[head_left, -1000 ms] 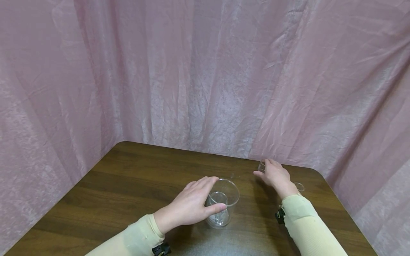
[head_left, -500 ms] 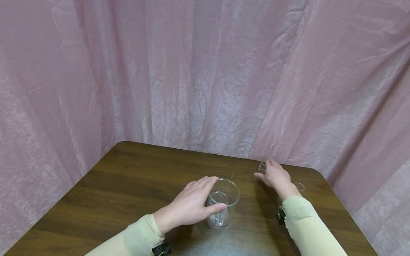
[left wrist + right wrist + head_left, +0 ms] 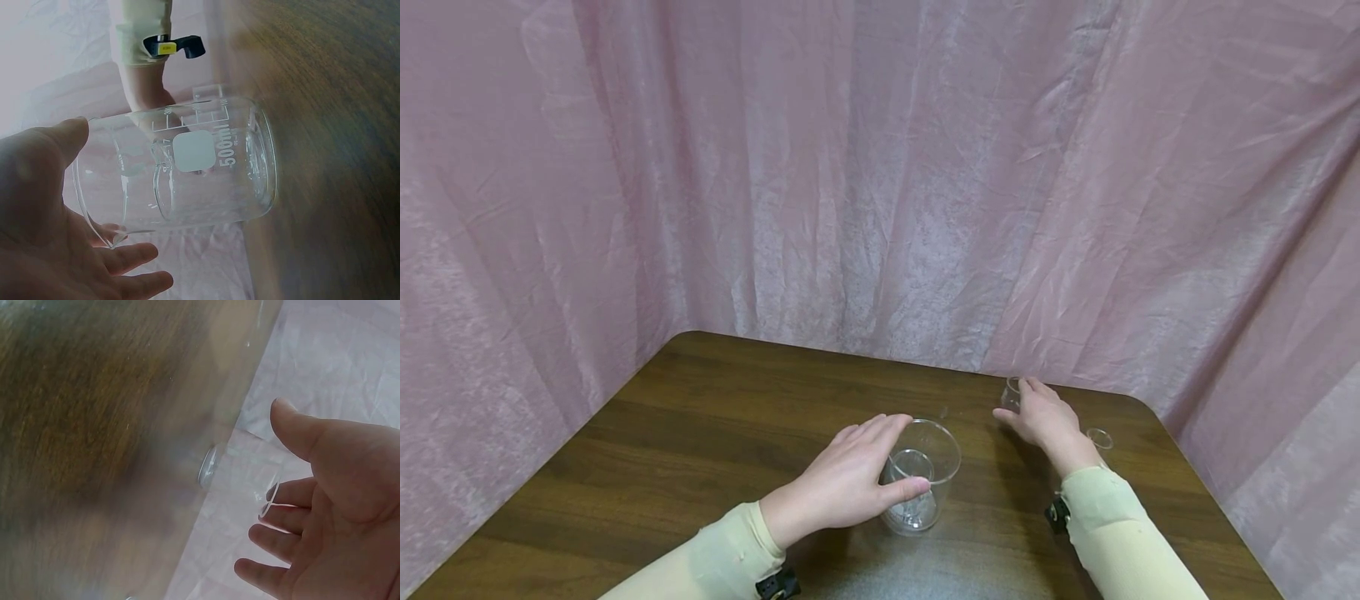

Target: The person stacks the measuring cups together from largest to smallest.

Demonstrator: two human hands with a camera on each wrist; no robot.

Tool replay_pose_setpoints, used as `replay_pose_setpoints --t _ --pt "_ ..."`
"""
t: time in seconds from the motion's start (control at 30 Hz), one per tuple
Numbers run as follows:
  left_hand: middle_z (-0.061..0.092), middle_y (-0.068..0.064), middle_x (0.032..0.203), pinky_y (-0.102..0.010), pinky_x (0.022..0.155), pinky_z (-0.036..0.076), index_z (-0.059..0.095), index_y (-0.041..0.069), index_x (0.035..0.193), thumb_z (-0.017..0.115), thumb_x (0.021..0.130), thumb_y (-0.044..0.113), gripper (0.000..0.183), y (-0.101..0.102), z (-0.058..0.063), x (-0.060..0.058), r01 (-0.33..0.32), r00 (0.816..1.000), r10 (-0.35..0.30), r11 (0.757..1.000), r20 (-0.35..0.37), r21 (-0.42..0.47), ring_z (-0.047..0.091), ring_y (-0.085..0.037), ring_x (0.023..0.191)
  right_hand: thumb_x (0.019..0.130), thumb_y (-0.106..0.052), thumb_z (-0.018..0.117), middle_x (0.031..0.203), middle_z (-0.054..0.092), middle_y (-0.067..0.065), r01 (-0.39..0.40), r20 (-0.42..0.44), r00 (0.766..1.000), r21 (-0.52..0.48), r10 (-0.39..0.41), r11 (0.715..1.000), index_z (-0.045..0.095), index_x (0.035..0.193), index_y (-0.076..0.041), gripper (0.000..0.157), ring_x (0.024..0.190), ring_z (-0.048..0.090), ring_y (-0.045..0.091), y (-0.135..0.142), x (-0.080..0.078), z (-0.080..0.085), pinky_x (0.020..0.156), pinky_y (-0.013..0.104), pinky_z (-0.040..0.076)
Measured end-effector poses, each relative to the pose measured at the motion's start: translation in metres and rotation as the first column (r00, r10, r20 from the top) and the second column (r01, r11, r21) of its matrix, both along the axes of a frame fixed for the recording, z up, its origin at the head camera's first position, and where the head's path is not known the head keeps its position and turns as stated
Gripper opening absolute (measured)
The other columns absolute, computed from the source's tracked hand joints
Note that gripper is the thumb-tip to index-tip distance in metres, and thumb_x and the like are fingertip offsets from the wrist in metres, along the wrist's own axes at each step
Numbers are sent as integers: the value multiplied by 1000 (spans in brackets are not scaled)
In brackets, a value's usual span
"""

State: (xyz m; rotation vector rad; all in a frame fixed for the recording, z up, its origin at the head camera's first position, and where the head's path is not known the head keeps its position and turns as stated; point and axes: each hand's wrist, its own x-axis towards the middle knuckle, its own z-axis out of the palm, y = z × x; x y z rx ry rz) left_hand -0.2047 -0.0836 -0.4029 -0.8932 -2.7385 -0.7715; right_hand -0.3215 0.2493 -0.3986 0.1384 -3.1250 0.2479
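A: How far along is the work with the glassware?

B: Partway, I'd judge. The large beaker (image 3: 187, 169), marked 500ml, stands upright on the near part of the table (image 3: 722, 417), and there seems to be a smaller glass (image 3: 913, 465) inside it, though the clear walls make that hard to confirm.

A: And what's left?

B: At least the small beaker (image 3: 1011, 397) at the far right, which stands outside the large one and is not yet lifted. There's also a round glass rim (image 3: 1100, 438) farther right and a little nearer; I can't tell what vessel it belongs to.

A: Where are the hands?

B: The left hand (image 3: 842, 483) is on the left of the large beaker, thumb on the near side of its mouth and fingers round the far side, holding it lightly.

A: The right hand?

B: The right hand (image 3: 1047, 414) is spread just over the small beaker, with the glass between thumb and fingers. Thumb well apart, no pinch; whether a fingertip touches the rim, I can't tell.
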Motion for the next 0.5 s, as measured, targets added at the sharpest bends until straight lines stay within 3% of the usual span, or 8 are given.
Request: replay_pose_setpoints --t 0.5 --pt "57 -2 159 -58 121 41 49 15 162 65 103 70 83 0 -1 0 -1 1000 1 1000 2 -4 54 -25 146 109 -44 68 169 32 38 -30 16 999 -5 30 1000 36 162 16 86 157 33 55 -4 8 -1 123 66 36"
